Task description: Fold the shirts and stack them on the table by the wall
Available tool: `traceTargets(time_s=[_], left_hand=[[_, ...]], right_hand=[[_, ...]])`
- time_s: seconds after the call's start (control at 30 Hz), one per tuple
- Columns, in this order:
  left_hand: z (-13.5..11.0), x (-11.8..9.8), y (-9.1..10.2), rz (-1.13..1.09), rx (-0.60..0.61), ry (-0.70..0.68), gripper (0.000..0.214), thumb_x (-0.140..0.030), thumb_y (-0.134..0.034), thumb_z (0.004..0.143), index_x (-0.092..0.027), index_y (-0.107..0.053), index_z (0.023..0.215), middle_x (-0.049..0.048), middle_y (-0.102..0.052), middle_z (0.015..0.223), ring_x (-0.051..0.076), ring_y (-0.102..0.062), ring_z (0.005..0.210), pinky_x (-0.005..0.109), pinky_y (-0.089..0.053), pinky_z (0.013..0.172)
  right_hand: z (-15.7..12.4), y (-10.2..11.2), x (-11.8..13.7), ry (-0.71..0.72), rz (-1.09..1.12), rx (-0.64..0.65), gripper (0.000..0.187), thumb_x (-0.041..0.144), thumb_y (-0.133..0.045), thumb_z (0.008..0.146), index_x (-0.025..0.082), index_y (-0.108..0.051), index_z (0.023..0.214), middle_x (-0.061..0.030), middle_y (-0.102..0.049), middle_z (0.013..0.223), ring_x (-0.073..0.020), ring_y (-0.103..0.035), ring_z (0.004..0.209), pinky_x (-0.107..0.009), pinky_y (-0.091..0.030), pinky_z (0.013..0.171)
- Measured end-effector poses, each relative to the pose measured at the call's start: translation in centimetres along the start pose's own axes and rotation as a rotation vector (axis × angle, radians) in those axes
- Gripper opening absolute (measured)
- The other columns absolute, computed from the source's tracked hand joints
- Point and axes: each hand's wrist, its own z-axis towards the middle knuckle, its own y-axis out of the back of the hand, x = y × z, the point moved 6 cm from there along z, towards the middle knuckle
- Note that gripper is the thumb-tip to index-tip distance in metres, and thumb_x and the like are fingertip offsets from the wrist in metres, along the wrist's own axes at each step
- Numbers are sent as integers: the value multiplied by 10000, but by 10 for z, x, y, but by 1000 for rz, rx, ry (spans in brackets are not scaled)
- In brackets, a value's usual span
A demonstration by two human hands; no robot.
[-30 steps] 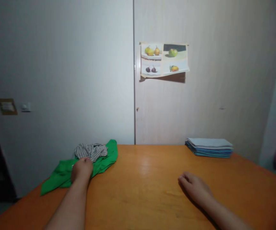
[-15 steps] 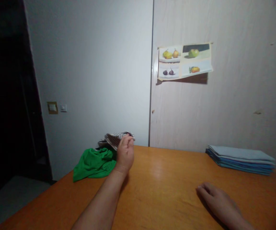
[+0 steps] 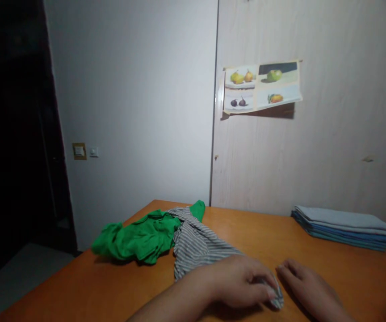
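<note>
My left hand [image 3: 241, 281] is closed on one end of a grey-and-white striped garment [image 3: 196, 246], low over the front of the table. The striped cloth stretches back from the fingers to a crumpled green garment [image 3: 142, 237], and its far end lies over part of the green. A small green piece sticks out behind the stripes. Just right of the left hand, my right hand [image 3: 308, 284] rests on the table with its fingers curled in. Nothing shows in it, and the two hands are apart.
A stack of folded grey and blue cloths [image 3: 343, 228] lies at the table's back right. The orange-brown wooden table [image 3: 246, 228] meets a wall at the back, where a fruit picture sheet [image 3: 263, 87] hangs. A dark doorway [image 3: 15, 156] stands at left.
My left hand has come toward me and to the right, pulling the striped garment out across the table. The green garment has shifted and spread. My right hand has hardly moved.
</note>
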Motion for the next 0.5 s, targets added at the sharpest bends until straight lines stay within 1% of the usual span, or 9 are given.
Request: traceTargets(time_s=[0.07, 0.17, 0.23, 0.27, 0.33, 0.37, 0.4, 0.47, 0.5], left_hand=[[-2, 3, 18, -25, -129, 62, 256, -352, -558, 926, -233, -734, 1067, 19, -752, 985, 164, -678, 872, 241, -500, 757], [-16, 16, 71, 12, -470, 160, 292, -379, -518, 938, -187, -738, 953, 40, -733, 885, 176, -656, 831, 255, -485, 732], [-36, 35, 108, 32, -676, 239, 338, -428, -485, 943, -179, -711, 925, 32, -704, 821, 178, -633, 771, 262, -475, 703], [-48, 48, 125, 68, -772, 285, 342, -448, -486, 929, -183, -702, 909, 25, -693, 801, 183, -623, 757, 266, -471, 697], [-75, 80, 153, 152, -915, 434, 320, -454, -501, 881, -192, -681, 850, 15, -674, 762, 196, -615, 750, 270, -461, 679], [-87, 99, 162, 203, -938, 535, 296, -445, -505, 856, -200, -651, 776, 9, -650, 712, 198, -600, 719, 265, -441, 635], [-98, 117, 168, 256, -934, 639, 277, -434, -510, 826, -212, -604, 689, 3, -614, 652, 197, -579, 675, 261, -408, 587], [-109, 149, 173, 306, -817, 740, 283, -423, -520, 771, -232, -497, 564, 0, -547, 569, 192, -532, 592, 265, -342, 519], [-112, 161, 171, 296, -734, 761, 288, -425, -529, 742, -236, -472, 532, 5, -538, 548, 191, -519, 565, 269, -327, 505]], right_hand=[[-4, 2, 8, 12, 35, -18, 419, 575, -426, 914, 269, -683, 788, -53, -741, 772, -260, -683, 746, -325, -447, 658], [-15, 9, 31, 108, 181, -76, 443, 590, -444, 925, 278, -734, 1047, -74, -765, 1030, -275, -696, 945, -341, -504, 796], [-27, 13, 52, 223, 293, -67, 537, 579, -475, 929, 254, -648, 1321, -107, -704, 1246, -281, -655, 1107, -366, -498, 934], [-34, 13, 64, 303, 325, -4, 606, 559, -505, 926, 252, -550, 1446, -117, -662, 1323, -281, -628, 1163, -380, -487, 975], [-48, 12, 87, 475, 286, 81, 715, 511, -624, 860, 256, -477, 1511, -126, -606, 1404, -297, -569, 1246, -408, -445, 1038], [-54, 11, 96, 544, 235, 122, 693, 475, -673, 822, 262, -532, 1466, -119, -630, 1366, -300, -569, 1228, -409, -439, 1032], [-57, 8, 102, 590, 182, 175, 581, 419, -684, 812, 273, -619, 1370, -96, -684, 1263, -284, -598, 1157, -389, -449, 995], [-54, 6, 103, 568, 141, 175, 294, 286, -615, 835, 262, -740, 1099, -55, -734, 1046, -240, -627, 1016, -342, -452, 917], [-49, 7, 99, 512, 165, 150, 236, 249, -583, 838, 244, -743, 1012, -43, -734, 981, -220, -631, 956, -316, -454, 868]])
